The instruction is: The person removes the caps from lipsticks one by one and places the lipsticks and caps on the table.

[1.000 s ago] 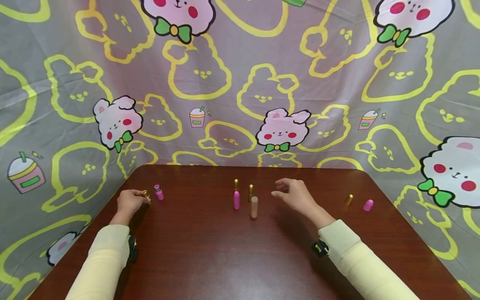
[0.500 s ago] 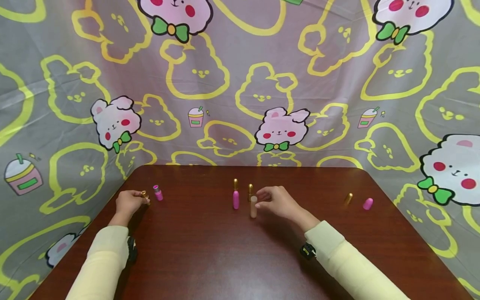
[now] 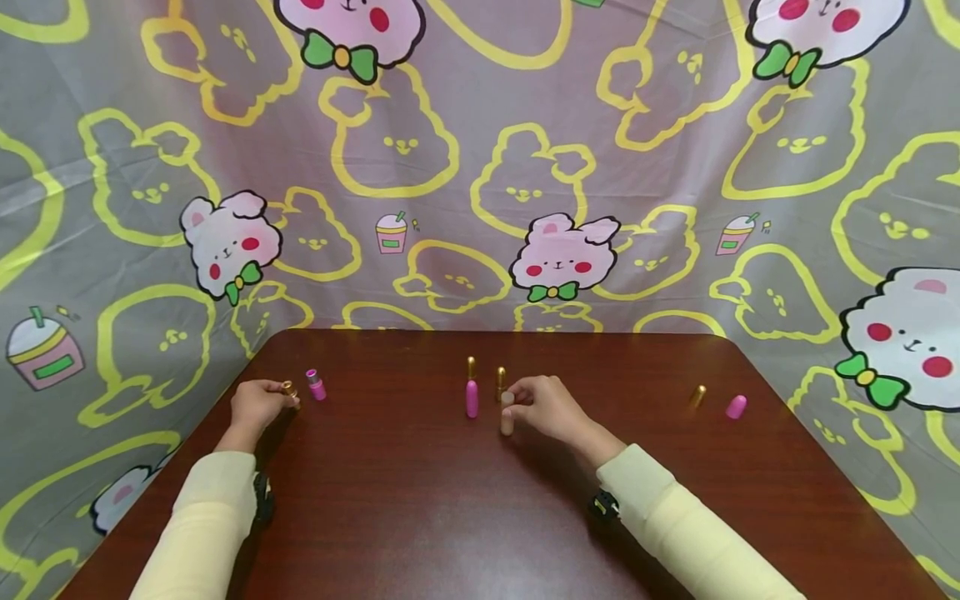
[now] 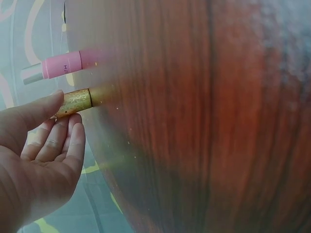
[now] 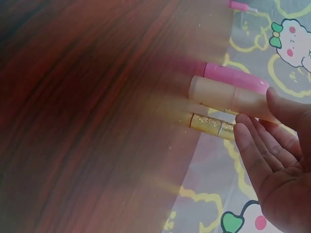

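Note:
At the table's left side, my left hand (image 3: 257,406) pinches a gold lipstick tube base (image 4: 75,103) between thumb and fingers. Just beyond it stands an uncapped pink lipstick tube (image 4: 63,65) with a silver collar. My right hand (image 3: 551,408), near the middle, has thumb and fingertips around the top of an upright beige lipstick tube (image 5: 211,93). Close to that tube are a capped pink lipstick (image 3: 472,400) and a gold lipstick (image 3: 501,382), partly hidden behind the hand and beige tube. Another gold lipstick (image 3: 471,364) stands behind the pink one.
Toward the right lie a gold cap (image 3: 699,396) and a pink cap (image 3: 737,407). The dark brown table (image 3: 420,508) meets a grey curtain (image 3: 450,208) with cartoon prints at its back and sides.
My right hand has moved left and taken hold of the beige lipstick tube's top. My left hand stays at the gold tube base.

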A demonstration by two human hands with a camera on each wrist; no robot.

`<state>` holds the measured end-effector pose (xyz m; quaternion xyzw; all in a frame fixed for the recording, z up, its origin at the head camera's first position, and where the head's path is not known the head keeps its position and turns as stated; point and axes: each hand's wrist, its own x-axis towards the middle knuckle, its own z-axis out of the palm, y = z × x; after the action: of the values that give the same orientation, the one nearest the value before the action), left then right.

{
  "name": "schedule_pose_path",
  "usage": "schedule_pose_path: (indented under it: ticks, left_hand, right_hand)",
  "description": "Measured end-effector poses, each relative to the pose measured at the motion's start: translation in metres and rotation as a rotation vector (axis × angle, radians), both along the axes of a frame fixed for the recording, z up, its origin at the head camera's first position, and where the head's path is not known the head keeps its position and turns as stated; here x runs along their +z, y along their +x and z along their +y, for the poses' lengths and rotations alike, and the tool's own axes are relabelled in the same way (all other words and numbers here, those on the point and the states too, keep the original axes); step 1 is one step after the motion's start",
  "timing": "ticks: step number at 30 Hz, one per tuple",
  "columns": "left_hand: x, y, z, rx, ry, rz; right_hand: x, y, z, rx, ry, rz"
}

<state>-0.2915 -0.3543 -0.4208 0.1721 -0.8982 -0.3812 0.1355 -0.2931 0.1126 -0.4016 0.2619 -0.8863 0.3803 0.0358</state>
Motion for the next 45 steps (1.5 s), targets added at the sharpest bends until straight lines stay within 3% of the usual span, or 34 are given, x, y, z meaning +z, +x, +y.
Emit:
schedule_pose_path:
  ticks: [13, 21, 28, 34, 45]
  left_hand:
    - [0.002, 0.0, 0.0, -0.059, -0.068, 0.008]
    - [0.001, -0.001, 0.0, -0.044, -0.037, 0.024]
    - [0.002, 0.0, 0.002, -0.044, 0.005, -0.023]
    - [0.003, -0.001, 0.004, -0.052, 0.021, -0.01]
    - [0.027, 0.0, 0.021, 0.001, 0.09, 0.063]
  right_hand:
    - [0.004, 0.002, -0.002, -0.009, -0.005, 0.0]
    - [0.011, 0.003, 0.002, -0.031, -0.023, 0.013]
    - [0.02, 0.003, 0.008, -0.061, -0.073, 0.009]
    - [0.028, 0.001, 0.017, -0.063, -0.111, 0.036]
    - [0.046, 0.001, 0.033, -0.141, -0.167, 0.047]
